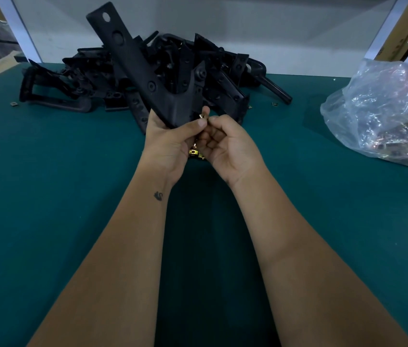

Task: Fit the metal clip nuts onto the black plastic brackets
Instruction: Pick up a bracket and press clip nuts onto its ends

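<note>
My left hand point(170, 144) grips the lower end of a long black plastic bracket point(133, 61), which tilts up and to the left above the table. My right hand point(225, 144) pinches a small brass-coloured clip nut point(203, 116) between thumb and fingertips, right against the bracket's lower edge. A few more clip nuts point(196, 153) lie on the green table just under my hands, partly hidden by them. Whether the pinched nut sits on the bracket's edge I cannot tell.
A heap of black brackets point(73, 81) fills the back middle of the green table point(73, 196). A clear plastic bag of clip nuts point(385, 116) lies at the right. Single nuts point(12, 104) lie loose near the heap. A white wall panel stands behind.
</note>
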A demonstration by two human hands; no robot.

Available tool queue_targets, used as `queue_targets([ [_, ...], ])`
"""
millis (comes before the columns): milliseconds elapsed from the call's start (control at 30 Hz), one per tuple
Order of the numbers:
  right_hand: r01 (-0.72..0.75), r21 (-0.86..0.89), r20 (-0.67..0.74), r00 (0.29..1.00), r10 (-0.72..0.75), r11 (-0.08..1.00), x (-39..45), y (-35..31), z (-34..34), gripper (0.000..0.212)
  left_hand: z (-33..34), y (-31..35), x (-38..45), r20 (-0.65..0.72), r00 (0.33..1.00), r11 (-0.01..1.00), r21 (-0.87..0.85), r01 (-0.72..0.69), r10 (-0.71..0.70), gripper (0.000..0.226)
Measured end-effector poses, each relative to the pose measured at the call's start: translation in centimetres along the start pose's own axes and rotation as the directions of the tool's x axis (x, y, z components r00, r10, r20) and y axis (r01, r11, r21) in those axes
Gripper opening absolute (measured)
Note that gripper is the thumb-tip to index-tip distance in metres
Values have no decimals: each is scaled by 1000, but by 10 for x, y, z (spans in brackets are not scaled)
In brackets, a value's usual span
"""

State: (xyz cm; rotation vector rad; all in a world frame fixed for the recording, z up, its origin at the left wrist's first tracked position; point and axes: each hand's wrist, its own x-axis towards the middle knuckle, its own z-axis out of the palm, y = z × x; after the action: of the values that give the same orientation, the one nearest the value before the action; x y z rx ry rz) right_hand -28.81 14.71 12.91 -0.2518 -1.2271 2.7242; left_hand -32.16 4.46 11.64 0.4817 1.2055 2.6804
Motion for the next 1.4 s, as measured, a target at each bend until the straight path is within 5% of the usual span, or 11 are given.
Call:
queue_targets([
  [233,110,39,-245,965,-97,993,4,-7,-13,20,-12,10,5,-123,992,989,-134,-56,39,45],
  [500,226,-246,-78,965,-252,943,4,-4,-6,19,-5,6,3,-68,992,994,-19,108,-109,17],
  [700,188,-230,36,982,-185,955,1,-1,-3,20,-4,5,3,-39,984,984,-22,175,-176,22],
  [1400,115,-228,34,993,-110,967,0,-1,-5,10,1,4,1,-24,986,982,-96,163,-166,18],
])
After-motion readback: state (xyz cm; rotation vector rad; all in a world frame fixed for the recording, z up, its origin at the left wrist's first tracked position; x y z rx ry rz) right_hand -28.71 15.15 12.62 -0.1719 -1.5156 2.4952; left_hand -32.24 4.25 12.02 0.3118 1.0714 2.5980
